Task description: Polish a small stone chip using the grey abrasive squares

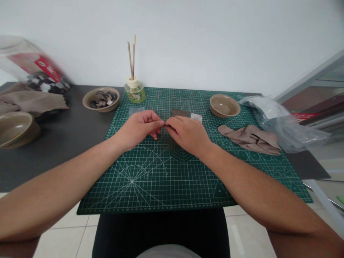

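Observation:
Over the middle of a green cutting mat (188, 190), my left hand (143, 125) and my right hand (188, 132) meet at the fingertips. Thumb and forefinger of the left are pinched together. The right's fingers are curled and closed against the same spot. Whatever is between them is too small and hidden to make out. Just behind the right hand lie a dark brown flat piece (180, 113) and a small white piece (196, 117). A grey-blue flat piece (137, 110) lies behind the left hand.
Left of the mat stands a bowl of small dark and pale pieces (103, 99), near a reed diffuser (134, 89). A brown bowl (225, 106), crumpled brown cloth (249, 139) and clear plastic bag (287, 125) are right. Another bowl (17, 130) and cloth (34, 100) lie far left.

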Available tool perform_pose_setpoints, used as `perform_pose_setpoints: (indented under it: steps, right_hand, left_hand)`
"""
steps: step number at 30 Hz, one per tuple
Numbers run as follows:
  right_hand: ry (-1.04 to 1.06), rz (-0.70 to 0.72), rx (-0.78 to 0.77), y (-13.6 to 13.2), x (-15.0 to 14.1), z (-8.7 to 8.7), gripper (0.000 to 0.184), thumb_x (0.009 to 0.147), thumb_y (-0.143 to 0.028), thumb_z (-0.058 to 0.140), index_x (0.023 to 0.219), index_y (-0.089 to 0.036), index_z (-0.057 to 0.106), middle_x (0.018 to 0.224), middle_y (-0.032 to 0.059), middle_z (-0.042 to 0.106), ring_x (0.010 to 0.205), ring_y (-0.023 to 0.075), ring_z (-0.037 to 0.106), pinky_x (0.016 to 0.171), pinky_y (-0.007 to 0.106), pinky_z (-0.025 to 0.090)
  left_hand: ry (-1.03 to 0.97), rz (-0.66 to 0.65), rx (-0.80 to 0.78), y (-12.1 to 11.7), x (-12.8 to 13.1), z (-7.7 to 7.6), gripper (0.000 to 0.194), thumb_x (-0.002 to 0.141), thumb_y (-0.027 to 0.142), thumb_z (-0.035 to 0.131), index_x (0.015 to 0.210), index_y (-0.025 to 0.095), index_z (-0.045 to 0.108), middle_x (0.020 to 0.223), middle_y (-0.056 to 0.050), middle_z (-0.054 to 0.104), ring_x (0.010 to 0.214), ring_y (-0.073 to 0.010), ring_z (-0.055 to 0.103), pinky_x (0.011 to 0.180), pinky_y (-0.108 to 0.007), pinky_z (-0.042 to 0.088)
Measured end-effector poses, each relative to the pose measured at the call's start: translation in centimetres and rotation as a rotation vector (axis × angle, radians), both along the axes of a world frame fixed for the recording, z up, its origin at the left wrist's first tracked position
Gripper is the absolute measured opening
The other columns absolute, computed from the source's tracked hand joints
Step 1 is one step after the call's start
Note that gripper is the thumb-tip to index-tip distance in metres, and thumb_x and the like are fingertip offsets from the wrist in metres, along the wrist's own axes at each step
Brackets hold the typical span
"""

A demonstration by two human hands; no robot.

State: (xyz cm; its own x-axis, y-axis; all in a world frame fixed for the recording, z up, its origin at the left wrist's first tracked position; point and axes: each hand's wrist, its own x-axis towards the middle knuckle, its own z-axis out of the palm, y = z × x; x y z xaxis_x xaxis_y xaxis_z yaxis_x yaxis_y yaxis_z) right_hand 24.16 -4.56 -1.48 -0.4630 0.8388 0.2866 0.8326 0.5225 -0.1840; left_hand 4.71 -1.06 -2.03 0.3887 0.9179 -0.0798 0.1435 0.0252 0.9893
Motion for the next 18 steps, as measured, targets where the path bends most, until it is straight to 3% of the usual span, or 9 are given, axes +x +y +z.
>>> perform_pose_setpoints:
  steps: [11,18]
  right_hand:
    - [0.049,0.044,-0.038,0.33,0.14,-0.36,0.016,0.106,-0.022,0.056,0.105,-0.016,0.071,0.101,0.0089,0.078,0.092,0.0210,0.069,0.070,0.031,0.038]
    - [0.012,-0.019,0.012,-0.02,0.28,0.28,0.020,0.106,-0.025,0.055,0.100,-0.019,0.073,0.097,0.0064,0.078,0.085,0.0199,0.068,0.063,0.031,0.032]
  left_hand:
    - [0.004,-0.024,-0.052,-0.07,0.13,-0.01,0.017,0.084,0.025,0.077,0.078,0.017,0.064,0.066,0.001,0.068,0.053,-0.0100,0.061,0.053,-0.022,0.053]
    - [-0.023,-0.011,-0.004,0.09,-0.03,-0.05,0.014,0.087,0.022,0.075,0.079,0.016,0.065,0.066,0.000,0.069,0.052,-0.0096,0.061,0.053,-0.022,0.053]
